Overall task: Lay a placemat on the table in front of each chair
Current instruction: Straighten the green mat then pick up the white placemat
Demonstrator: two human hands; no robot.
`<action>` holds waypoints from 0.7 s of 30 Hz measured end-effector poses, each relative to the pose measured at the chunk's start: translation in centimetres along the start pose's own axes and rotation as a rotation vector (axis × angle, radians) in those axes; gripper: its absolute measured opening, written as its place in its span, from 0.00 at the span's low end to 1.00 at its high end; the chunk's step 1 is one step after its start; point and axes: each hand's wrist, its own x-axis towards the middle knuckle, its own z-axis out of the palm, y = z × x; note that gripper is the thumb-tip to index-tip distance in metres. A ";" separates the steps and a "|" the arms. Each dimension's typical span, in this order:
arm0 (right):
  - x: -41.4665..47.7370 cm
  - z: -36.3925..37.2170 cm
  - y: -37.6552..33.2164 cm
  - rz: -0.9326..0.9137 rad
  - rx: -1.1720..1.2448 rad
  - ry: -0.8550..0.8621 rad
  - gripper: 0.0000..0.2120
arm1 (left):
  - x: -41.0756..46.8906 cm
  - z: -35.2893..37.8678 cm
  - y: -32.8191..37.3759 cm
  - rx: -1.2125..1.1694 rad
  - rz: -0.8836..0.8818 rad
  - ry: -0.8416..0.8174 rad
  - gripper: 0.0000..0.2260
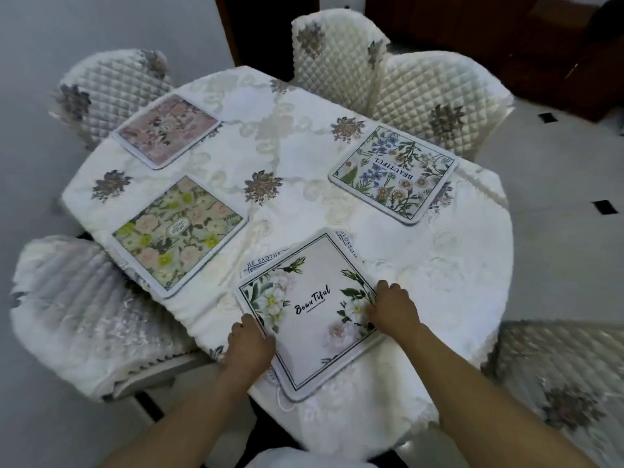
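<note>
A white placemat [312, 312] printed "Beautiful" with white flowers lies at the table's near edge, on top of another placemat [266, 261] whose lettered border shows beneath it. My left hand [248, 346] grips its left edge and my right hand [393, 309] grips its right edge. Three more placemats lie flat on the table: a pink one [167, 130] at the far left, a green-and-peach floral one [179, 231] at the near left, and a blue-flower one [393, 173] on the right.
The table wears a cream embroidered tablecloth [270, 130]. Quilted covered chairs stand around it: far left [114, 86], near left [84, 309], two at the back right [334, 49] [439, 96], and one at near right [560, 383]. Dark wooden furniture [506, 35] stands behind.
</note>
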 end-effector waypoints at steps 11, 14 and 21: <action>-0.3 0.5 2.9 -0.190 0.119 0.017 0.03 | -6.0 2.7 3.2 -0.452 -0.292 0.141 0.13; -1.4 0.1 3.3 -0.222 0.098 0.035 0.05 | -8.2 3.4 2.3 -0.478 -0.211 0.120 0.13; -6.2 -1.7 6.9 -0.176 -0.013 0.123 0.11 | -13.2 6.0 2.1 -0.468 -0.021 0.022 0.13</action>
